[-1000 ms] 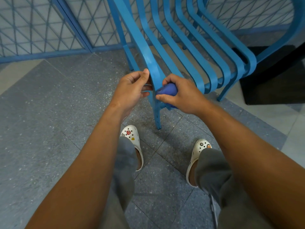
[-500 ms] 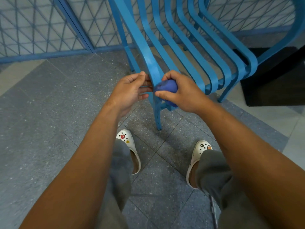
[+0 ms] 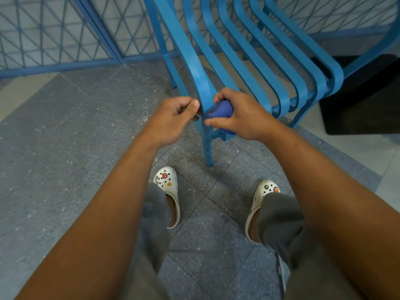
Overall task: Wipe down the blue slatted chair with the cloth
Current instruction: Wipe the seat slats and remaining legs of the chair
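- At the chair's (image 3: pixel 255 61) near left corner, where the outer slat (image 3: pixel 202 83) bends down into the front leg: wiping under way, with both hands a touch higher on the bend than a second ago and the four inner slats apparently not yet reached.
- On the tiled floor (image 3: pixel 54 148), just in front of that leg: two white clogs (image 3: pixel 167 187), planted a little farther back from the leg than a second ago.
- On the slat's right face: right hand (image 3: pixel 240 115) curled tight round the bunched cloth (image 3: pixel 218 110), pressing it to the metal; grip much as before.
- On the slat's left edge: left hand (image 3: pixel 173 120) with fingers curled and thumb pinching the edge, steadying; thumb now nearer the top of the bend.
- Between palm and slat: cloth wadded small, so only a narrow strip cleaned per pass, by the look of it.
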Action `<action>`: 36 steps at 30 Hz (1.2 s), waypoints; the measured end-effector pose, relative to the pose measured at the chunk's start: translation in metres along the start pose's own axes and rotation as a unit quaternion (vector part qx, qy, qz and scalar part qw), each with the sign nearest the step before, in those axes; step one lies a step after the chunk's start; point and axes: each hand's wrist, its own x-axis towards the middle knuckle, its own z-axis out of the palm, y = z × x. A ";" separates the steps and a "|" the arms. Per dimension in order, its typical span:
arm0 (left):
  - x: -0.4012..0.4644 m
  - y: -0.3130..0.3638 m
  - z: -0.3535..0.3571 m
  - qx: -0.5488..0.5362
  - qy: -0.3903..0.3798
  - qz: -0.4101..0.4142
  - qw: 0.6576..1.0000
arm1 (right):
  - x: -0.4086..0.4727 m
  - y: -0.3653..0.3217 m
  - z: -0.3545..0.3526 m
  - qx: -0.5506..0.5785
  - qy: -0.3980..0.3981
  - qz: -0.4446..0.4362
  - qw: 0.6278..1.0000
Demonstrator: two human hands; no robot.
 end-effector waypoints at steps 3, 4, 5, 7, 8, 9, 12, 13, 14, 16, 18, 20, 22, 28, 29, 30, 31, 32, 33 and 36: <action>0.000 -0.002 0.000 0.034 -0.020 0.028 0.999 | 0.000 0.023 0.017 -0.065 -0.023 0.030 0.997; 0.000 -0.003 0.000 0.038 -0.024 0.031 0.999 | 0.000 0.027 0.022 -0.075 -0.027 0.045 0.996; 0.001 -0.004 0.000 0.039 -0.027 0.032 0.998 | 0.000 0.028 0.025 -0.077 -0.030 0.058 0.995; 0.002 -0.007 -0.001 0.045 -0.031 0.038 0.998 | 0.001 0.023 0.021 -0.072 -0.027 0.057 0.995; 0.003 -0.009 -0.001 0.050 -0.033 0.042 0.997 | 0.001 0.019 0.017 -0.065 -0.020 0.048 0.997; 0.004 -0.010 -0.001 0.055 -0.035 0.046 0.997 | 0.000 0.013 0.011 -0.052 -0.005 0.040 0.998; 0.006 -0.013 -0.003 0.056 -0.028 0.057 0.996 | -0.001 0.001 0.004 0.002 0.042 0.016 0.999; 0.006 -0.013 -0.003 0.057 -0.026 0.058 0.996 | -0.001 -0.001 0.005 0.009 0.046 0.012 0.999; 0.006 -0.013 -0.003 0.057 -0.025 0.059 0.996 | -0.001 -0.002 0.007 0.013 0.044 0.011 0.999; 0.006 -0.013 -0.002 0.055 -0.026 0.061 0.996 | -0.002 -0.001 0.008 0.016 0.031 0.014 0.999; 0.006 -0.012 -0.002 0.051 -0.031 0.061 0.996 | -0.002 0.003 0.010 0.010 0.022 0.020 1.000; 0.005 -0.011 -0.001 0.039 -0.035 0.056 0.997 | -0.004 0.014 0.020 -0.006 0.009 0.045 0.999; 0.004 -0.010 0.001 0.028 -0.040 0.052 0.997 | -0.005 0.025 0.034 -0.014 0.006 0.076 0.997; 0.006 -0.010 0.002 0.016 -0.045 0.057 0.997 | -0.003 0.009 0.018 0.005 0.036 0.053 0.998; 0.007 -0.010 0.002 0.018 -0.042 0.058 0.997 | -0.004 0.008 0.016 0.029 0.046 0.046 0.997; 0.007 -0.010 0.003 0.018 -0.038 0.060 0.997 | -0.004 0.007 0.015 0.054 0.051 0.042 0.996; 0.008 -0.010 0.003 0.017 -0.032 0.061 0.997 | -0.004 0.008 0.016 0.070 0.048 0.041 0.996; 0.008 -0.010 0.002 0.015 -0.027 0.061 0.998 | -0.003 0.010 0.018 0.072 0.042 0.042 0.996; 0.008 -0.010 0.002 0.015 -0.025 0.059 0.998 | -0.002 0.013 0.021 0.062 0.033 0.042 0.997; 0.009 -0.011 0.001 0.009 -0.028 0.050 0.998 | 0.002 0.030 0.037 0.000 0.016 0.069 0.997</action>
